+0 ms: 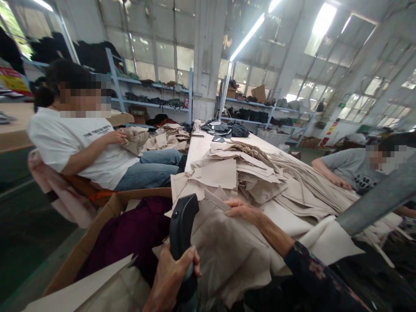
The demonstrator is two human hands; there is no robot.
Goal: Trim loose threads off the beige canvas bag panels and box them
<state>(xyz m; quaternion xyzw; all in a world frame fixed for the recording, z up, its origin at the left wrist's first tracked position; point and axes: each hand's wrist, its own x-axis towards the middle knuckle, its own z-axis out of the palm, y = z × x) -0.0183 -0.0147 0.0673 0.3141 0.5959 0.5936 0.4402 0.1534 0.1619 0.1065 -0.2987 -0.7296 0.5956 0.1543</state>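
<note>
My left hand [173,275] is wrapped round a black handheld tool [183,225] with a curved, blunt head that points up; its exact kind I cannot make out. Just to the right of it, my right hand [242,210] pinches the edge of a beige fabric piece [232,251] between thumb and fingers. That cloth hangs down over the table's near edge towards my lap. Behind my hands lies a heap of cut beige fabric pieces [219,173], several layers thick and loosely stacked. The tool's head is close to the held cloth; whether they touch I cannot tell.
On the left a cardboard box [105,216] holds dark purple cloth [136,234]. A seated person in a white shirt [74,143] handles beige cloth beside the table [196,151]. Another person [347,167] leans in at the right, behind a grey post [377,199].
</note>
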